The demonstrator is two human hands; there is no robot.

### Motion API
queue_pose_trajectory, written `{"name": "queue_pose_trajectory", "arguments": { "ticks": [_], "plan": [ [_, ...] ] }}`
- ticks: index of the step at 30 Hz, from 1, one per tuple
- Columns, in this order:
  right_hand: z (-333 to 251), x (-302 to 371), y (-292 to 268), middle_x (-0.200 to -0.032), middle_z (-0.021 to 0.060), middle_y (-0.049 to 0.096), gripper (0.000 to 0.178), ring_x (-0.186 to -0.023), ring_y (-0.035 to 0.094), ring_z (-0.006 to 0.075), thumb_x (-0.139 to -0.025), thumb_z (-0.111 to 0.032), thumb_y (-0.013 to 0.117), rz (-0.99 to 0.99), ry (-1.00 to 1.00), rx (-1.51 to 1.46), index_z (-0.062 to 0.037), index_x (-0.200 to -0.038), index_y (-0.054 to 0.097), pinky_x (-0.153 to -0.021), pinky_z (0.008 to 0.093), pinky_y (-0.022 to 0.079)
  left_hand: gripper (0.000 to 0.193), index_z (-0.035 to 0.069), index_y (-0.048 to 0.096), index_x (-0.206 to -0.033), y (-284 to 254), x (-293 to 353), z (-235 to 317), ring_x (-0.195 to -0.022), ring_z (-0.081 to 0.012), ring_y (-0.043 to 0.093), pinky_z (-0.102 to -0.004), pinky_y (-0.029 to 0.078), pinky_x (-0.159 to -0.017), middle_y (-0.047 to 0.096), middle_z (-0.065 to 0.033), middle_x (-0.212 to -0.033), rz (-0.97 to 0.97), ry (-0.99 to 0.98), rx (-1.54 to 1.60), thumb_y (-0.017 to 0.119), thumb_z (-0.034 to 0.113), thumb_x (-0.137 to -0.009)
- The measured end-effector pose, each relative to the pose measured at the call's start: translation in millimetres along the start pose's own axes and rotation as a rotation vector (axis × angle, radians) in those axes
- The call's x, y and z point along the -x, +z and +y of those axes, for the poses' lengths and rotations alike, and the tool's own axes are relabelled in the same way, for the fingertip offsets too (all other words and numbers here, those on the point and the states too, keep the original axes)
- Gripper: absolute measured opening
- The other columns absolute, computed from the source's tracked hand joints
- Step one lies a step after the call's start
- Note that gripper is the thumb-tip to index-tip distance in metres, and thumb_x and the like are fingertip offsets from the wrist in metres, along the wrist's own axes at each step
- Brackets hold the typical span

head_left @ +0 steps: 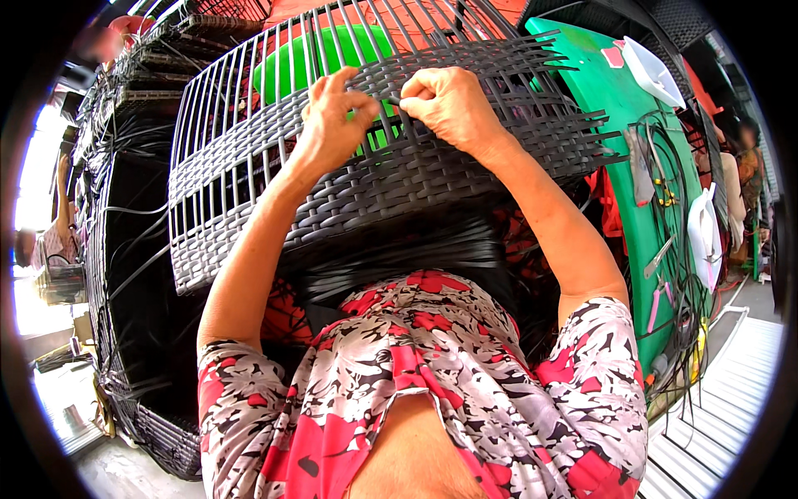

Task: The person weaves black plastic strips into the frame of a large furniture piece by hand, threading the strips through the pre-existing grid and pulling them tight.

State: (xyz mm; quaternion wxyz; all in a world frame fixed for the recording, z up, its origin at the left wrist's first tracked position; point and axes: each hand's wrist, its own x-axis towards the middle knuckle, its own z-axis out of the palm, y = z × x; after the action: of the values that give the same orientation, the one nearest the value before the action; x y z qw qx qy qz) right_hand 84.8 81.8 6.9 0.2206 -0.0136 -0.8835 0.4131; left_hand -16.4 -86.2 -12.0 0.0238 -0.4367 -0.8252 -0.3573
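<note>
Across my lap and in front of me stands a panel of dark grey plastic wicker (pixel 366 187), with bare upright rods between its woven bands. My right hand (pixel 449 104) is closed in a pinch on a dark wicker strip (pixel 394 101) at the gap between two bands. To its left, my left hand (pixel 334 121) hovers close over the rods with its bent fingers apart, and nothing shows in them. At the panel's right side, loose strip ends (pixel 594 125) stick out past the weave.
A green tabletop (pixel 582 62) at the right bears white containers (pixel 652 73), pink-handled scissors (pixel 657 303) and loose black strips (pixel 665 166). Behind the rods shows a bright green round-edged thing (pixel 287 68). Stacked dark wicker pieces (pixel 125 158) stand at the left.
</note>
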Motion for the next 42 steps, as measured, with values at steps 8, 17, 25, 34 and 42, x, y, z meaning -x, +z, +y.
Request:
{"name": "queue_pose_trajectory", "arguments": {
  "ticks": [8, 17, 25, 34, 42],
  "plan": [
    [4, -8, 21, -0.068, 0.0202, 0.061, 0.013, -0.067, 0.061, 0.0353, -0.068, -0.006, 0.057, -0.258, -0.064, 0.279, 0.0006, -0.075, 0.065, -0.062, 0.0405, 0.048, 0.018, 0.014, 0.071, -0.091, 18, 9, -4, -0.133, -0.0412, 0.017, -0.0628, 0.01, -0.102, 0.029, -0.011, -0.144, -0.188, -0.027, -0.267, 0.066, 0.023, -0.076],
    [11, -4, 22, -0.08, 0.0027, 0.066, 0.026, -0.067, 0.059, 0.0116, -0.084, -0.021, 0.064, -0.034, -0.249, -0.149, -0.0033, -0.104, 0.065, -0.06, 0.0224, 0.048, 0.005, 0.008, 0.066, -0.074, -19, 0, 3, -0.121, -0.028, 0.034, -0.04, 0.031, -0.101, 0.042, -0.0065, -0.132, -0.013, -0.021, 0.198, 0.069, 0.012, -0.074],
    [-19, -15, 33, -0.061, 0.007, 0.061, 0.018, -0.052, 0.056, 0.0111, -0.08, -0.015, 0.064, -0.135, -0.028, -0.074, 0.0026, -0.079, 0.066, -0.05, 0.0278, 0.046, 0.011, 0.008, 0.069, -0.087, -34, 25, -19, -0.122, -0.0323, 0.035, -0.0444, 0.033, -0.098, 0.047, -0.0134, -0.128, 0.071, -0.008, -0.009, 0.064, 0.015, -0.079],
    [-18, -23, 59, -0.065, 0.0129, 0.063, 0.012, -0.064, 0.062, 0.0219, -0.074, -0.012, 0.064, -0.344, -0.014, 0.137, -0.0019, -0.078, 0.068, -0.062, 0.0346, 0.047, 0.021, 0.012, 0.069, -0.096, -21, 36, -17, -0.135, -0.0363, 0.018, -0.0519, 0.011, -0.108, 0.03, -0.0103, -0.145, -0.198, -0.174, -0.26, 0.067, 0.017, -0.076],
    [-14, -16, 61, -0.079, 0.0074, 0.065, 0.017, -0.06, 0.057, 0.0127, -0.079, -0.014, 0.066, -0.165, -0.083, -0.116, -0.0026, -0.091, 0.068, -0.058, 0.0274, 0.047, 0.007, 0.005, 0.066, -0.073, -39, 32, -36, -0.121, -0.0226, 0.041, -0.0331, 0.038, -0.094, 0.043, -0.0063, -0.133, 0.006, -0.261, 0.371, 0.069, 0.002, -0.067]
  ]
}}
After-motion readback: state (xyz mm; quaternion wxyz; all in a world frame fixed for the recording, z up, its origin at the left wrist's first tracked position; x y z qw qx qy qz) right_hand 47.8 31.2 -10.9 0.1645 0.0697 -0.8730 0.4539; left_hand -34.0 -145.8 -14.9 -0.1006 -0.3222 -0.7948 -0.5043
